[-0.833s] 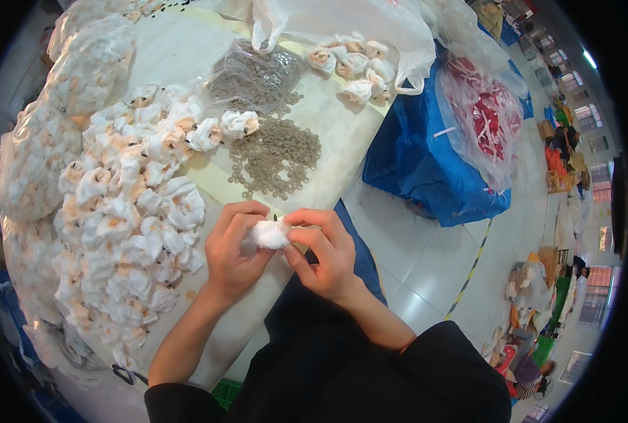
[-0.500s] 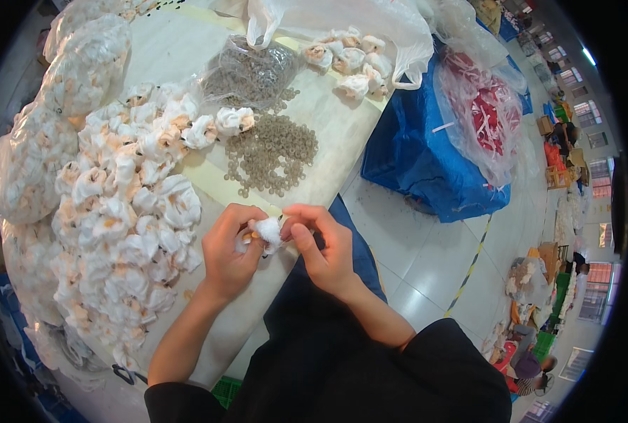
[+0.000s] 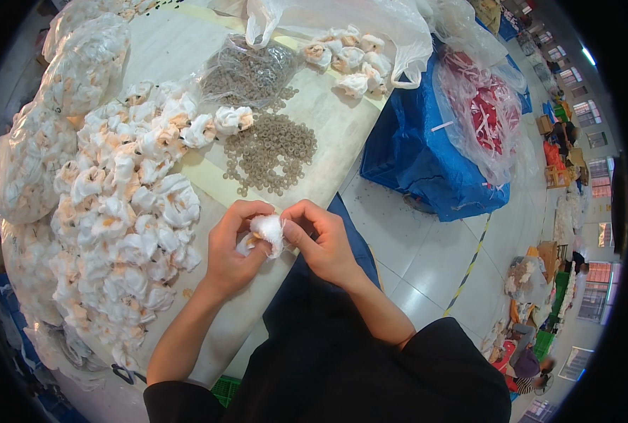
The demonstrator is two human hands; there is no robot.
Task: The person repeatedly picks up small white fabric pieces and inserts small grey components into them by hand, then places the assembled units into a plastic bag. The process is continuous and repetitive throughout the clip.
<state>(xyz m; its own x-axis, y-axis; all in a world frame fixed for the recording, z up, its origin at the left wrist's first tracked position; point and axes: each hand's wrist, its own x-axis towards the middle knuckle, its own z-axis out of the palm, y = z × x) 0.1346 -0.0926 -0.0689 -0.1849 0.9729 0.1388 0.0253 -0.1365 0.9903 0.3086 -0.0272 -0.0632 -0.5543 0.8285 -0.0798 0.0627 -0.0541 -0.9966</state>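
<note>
Over the near edge of the table, my left hand (image 3: pixel 233 250) grips a small white plush piece (image 3: pixel 269 234) with a bit of yellowish orange showing, thumb in front. My right hand (image 3: pixel 326 243) is closed in a pinch at the piece's right edge; whether a small part sits between its fingertips is hidden. Just beyond my hands lies a pile of small translucent grey plastic rings (image 3: pixel 275 151). A clear bag of such rings (image 3: pixel 247 74) rests behind it. To the left spreads a big heap of similar white and peach plush pieces (image 3: pixel 127 218).
Several plush pieces (image 3: pixel 356 60) lie at the table's far right beside a white plastic bag (image 3: pixel 342 17). Filled clear bags (image 3: pixel 39 162) line the left edge. Right of the table stands a blue container (image 3: pixel 419 155) with red material (image 3: pixel 486 116). Scissors-like dark handles (image 3: pixel 125 374) lie lower left.
The plush piece has turned between my hands, showing more white fluff. My right hand's fingers have drawn together and closed against its right edge.
</note>
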